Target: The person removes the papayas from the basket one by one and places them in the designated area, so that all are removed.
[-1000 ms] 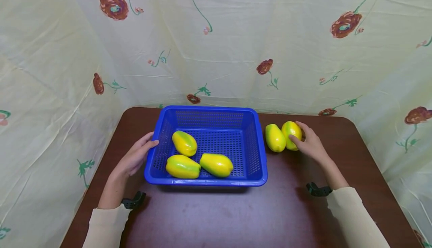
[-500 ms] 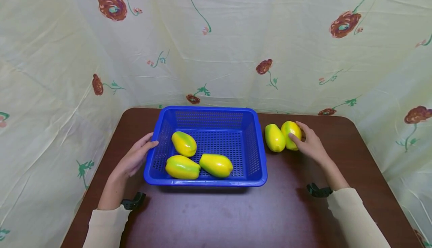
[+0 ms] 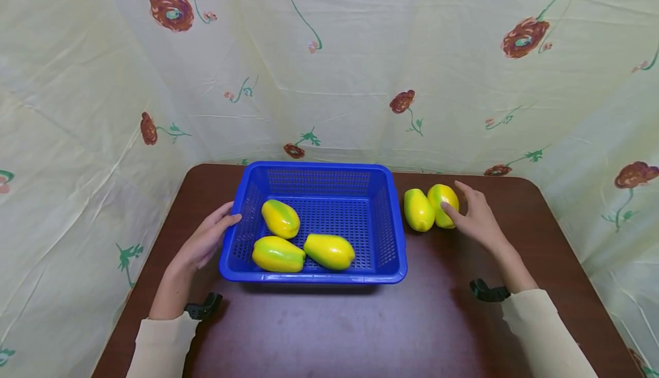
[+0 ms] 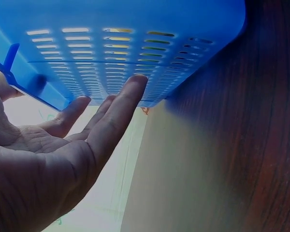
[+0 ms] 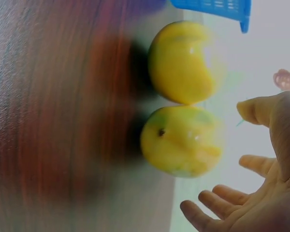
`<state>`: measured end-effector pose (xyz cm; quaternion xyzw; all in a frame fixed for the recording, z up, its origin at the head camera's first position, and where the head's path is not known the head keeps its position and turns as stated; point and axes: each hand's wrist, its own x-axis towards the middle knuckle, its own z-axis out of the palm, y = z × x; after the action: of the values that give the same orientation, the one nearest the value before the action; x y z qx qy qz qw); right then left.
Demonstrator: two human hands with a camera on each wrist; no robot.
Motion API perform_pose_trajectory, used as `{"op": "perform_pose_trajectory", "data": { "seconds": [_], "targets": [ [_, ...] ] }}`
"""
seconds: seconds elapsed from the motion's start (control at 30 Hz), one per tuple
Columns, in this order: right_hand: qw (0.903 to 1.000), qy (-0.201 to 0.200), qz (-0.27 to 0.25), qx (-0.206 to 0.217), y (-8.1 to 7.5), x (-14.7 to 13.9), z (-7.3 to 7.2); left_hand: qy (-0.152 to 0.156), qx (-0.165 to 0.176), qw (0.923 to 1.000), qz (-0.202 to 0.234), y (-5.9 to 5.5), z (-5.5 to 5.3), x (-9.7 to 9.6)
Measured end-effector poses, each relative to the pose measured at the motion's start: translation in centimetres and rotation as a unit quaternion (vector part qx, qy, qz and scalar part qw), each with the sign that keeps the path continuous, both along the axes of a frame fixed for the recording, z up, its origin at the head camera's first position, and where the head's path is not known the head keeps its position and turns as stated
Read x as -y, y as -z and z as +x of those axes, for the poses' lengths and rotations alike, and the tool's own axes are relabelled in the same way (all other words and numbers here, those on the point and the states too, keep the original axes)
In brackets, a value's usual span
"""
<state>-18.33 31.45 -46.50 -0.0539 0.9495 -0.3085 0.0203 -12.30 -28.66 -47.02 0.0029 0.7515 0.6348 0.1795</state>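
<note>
A blue plastic basket (image 3: 314,279) with perforated walls stands on the table, holding three yellow-green papayas (image 3: 329,251). At its left side my left hand (image 3: 206,238) grips the rim, thumb over the edge and fingers (image 4: 113,118) against the outer wall. To the right of the basket lie two more papayas, a left one (image 3: 419,210) and a right one (image 3: 443,205), side by side. My right hand (image 3: 476,215) is just right of the right papaya, thumb and fingers spread. In the right wrist view a gap shows between that hand (image 5: 266,193) and both fruits.
The dark brown wooden table (image 3: 329,332) has rounded far corners. A pale curtain (image 3: 340,69) with painted flowers hangs close behind and around it. Each wrist wears a black band (image 3: 489,291).
My right hand has drawn slightly back to the right, its fingers opening off the right papaya. My left hand, the basket and all the papayas stay in place.
</note>
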Motion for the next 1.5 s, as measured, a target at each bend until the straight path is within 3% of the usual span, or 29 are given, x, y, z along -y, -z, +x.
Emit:
{"op": "perform_pose_trajectory", "data": {
  "seconds": [0.2, 0.6, 0.93, 1.23, 1.5],
  "targets": [
    [0.9998, 0.006, 0.0, -0.017, -1.3, 0.7, 0.7, 0.001, -0.002, 1.0, 0.006, 0.1, 0.0, 0.0],
    [0.9955, -0.019, -0.012, -0.092, -4.5, 3.5, 2.3, 0.002, -0.005, 1.0, 0.005, 0.1, -0.2, 0.1],
    [0.996, -0.038, -0.021, -0.079, -6.2, 5.6, 3.4, 0.001, -0.002, 1.0, 0.008, 0.0, -0.1, 0.1],
    [0.9911, -0.095, -0.021, -0.091, -6.9, 7.6, 3.9, 0.003, 0.001, 1.0, 0.009, 0.2, 0.0, 0.2],
    [0.9819, -0.174, -0.022, -0.072, -7.7, 9.8, 4.2, 0.007, -0.004, 0.9999, 0.012, 0.0, -0.3, 0.1]
  ]
}}
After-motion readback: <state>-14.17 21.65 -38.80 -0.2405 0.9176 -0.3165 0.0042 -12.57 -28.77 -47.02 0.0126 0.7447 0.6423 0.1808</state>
